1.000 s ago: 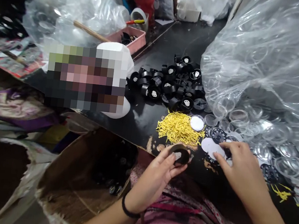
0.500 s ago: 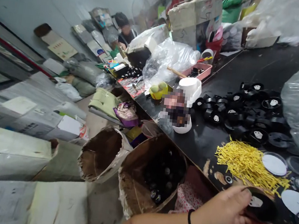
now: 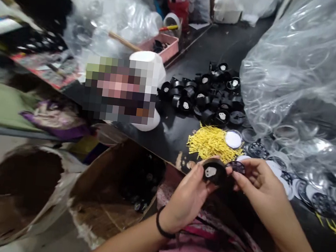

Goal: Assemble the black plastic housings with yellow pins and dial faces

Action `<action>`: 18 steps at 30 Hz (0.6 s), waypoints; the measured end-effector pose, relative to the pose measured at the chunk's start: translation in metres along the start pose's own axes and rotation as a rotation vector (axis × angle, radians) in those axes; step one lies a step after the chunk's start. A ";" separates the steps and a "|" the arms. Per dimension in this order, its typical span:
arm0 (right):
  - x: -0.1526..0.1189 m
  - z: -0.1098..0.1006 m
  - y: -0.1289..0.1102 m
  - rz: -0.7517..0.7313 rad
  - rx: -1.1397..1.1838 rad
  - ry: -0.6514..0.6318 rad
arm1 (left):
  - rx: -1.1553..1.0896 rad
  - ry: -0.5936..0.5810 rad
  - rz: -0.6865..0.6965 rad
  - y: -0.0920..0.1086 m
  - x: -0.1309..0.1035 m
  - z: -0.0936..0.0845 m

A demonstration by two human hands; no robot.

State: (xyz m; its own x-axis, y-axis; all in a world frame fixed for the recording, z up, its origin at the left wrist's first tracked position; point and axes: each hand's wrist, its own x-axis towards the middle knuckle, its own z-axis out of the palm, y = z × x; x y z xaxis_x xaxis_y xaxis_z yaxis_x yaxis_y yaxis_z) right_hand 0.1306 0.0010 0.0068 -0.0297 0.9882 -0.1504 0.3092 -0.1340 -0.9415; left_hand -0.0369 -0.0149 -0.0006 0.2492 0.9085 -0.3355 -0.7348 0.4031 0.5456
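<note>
My left hand (image 3: 189,191) is closed round a black round plastic case (image 3: 215,172) with a pale patch inside it. Just right of the case, my right hand (image 3: 257,178) pinches a thin dark disc printed with a pale pattern, a dial (image 3: 236,166), whose edge is close to the case. Whether the two touch, I cannot tell. Beyond my hands lies a heap of yellow plastic hands or pins (image 3: 211,142), with a clear round cover (image 3: 233,139) at its side. More printed dials (image 3: 324,203) and white discs lie to the right.
Many black cases (image 3: 205,94) cover the mid-table. A big clear plastic bag (image 3: 307,77) of clear round covers fills the right. A white container (image 3: 148,121) stands left, partly blurred out. Below the table edge are two open cartons (image 3: 85,209); a pink tray (image 3: 169,49) sits farther back.
The view has swung right and down toward the table. My right hand has come into view with a dial, beside the black case still held in my left hand.
</note>
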 end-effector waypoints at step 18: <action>-0.011 -0.003 -0.013 -0.106 -0.066 0.027 | 0.067 0.009 0.086 0.001 -0.005 0.009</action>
State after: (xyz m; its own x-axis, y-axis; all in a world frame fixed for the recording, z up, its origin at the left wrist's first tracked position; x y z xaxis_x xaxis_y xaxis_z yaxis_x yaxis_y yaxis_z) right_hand 0.1294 -0.0076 0.0219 -0.0408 0.9983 -0.0419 0.3678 -0.0240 -0.9296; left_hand -0.0328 -0.0179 0.0087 0.1812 0.9390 -0.2923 -0.7089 0.3307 0.6230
